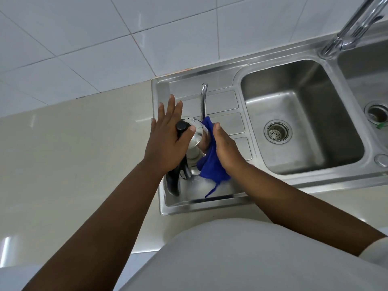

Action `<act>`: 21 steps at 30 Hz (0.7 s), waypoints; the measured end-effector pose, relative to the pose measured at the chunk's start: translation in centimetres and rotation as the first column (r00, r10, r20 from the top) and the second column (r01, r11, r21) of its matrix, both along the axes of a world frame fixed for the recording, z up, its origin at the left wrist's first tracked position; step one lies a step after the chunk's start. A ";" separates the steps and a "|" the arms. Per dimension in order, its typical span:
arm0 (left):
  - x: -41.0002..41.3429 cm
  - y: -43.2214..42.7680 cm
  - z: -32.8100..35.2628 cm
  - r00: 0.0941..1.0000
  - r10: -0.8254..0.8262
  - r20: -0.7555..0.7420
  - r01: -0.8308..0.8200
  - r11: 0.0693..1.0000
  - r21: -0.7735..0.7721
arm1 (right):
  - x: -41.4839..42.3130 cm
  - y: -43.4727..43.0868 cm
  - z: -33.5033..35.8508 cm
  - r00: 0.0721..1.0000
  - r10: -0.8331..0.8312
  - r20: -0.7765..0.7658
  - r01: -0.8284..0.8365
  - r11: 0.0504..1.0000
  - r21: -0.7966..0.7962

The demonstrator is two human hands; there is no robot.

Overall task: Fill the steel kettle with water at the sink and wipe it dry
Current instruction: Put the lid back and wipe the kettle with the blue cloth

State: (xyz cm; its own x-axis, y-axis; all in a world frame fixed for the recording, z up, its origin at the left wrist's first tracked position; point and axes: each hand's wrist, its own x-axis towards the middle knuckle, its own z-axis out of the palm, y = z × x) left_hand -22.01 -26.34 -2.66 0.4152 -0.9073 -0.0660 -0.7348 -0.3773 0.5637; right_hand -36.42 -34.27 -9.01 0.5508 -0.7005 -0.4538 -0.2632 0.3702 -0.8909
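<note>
**Kettle wiped on the drainboard**

Head view: steel kettle stands upright on the sink's drainboard, left of the basin. Left hand, fingers straight, presses down on its lid; right hand cups a blue cloth against its side. Wet steel is probably slippery and heavy when full, so the black handle is the best hold.

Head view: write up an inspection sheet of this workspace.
Surface: steel drainboard beside beige countertop.
Job's things: steel kettle stands on drainboard; blue cloth against its side.
Clutter: small green item in the far-right basin, unidentifiable.
Hands: left hand flat on kettle's lid; right hand holds blue cloth to kettle.
Cables: nothing seen.
Surroundings: sink basin, tap, white wall tiles.
</note>
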 end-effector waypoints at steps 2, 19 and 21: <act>-0.4 -0.2 0.1 0.994 0.100 0.032 -0.102 0.994 0.039 | -0.2 1.4 0.0 0.999 -0.009 0.047 0.013 0.997 -0.079; 0.1 -0.7 -0.1 0.999 0.020 0.034 -0.019 0.999 -0.033 | -1.3 2.0 -1.9 1.000 -0.012 0.008 0.014 0.945 -0.326; 0.3 -0.7 -0.1 1.000 0.015 0.017 -0.015 0.999 -0.036 | -1.3 2.3 -2.3 0.998 -0.064 -0.011 0.060 0.975 -0.214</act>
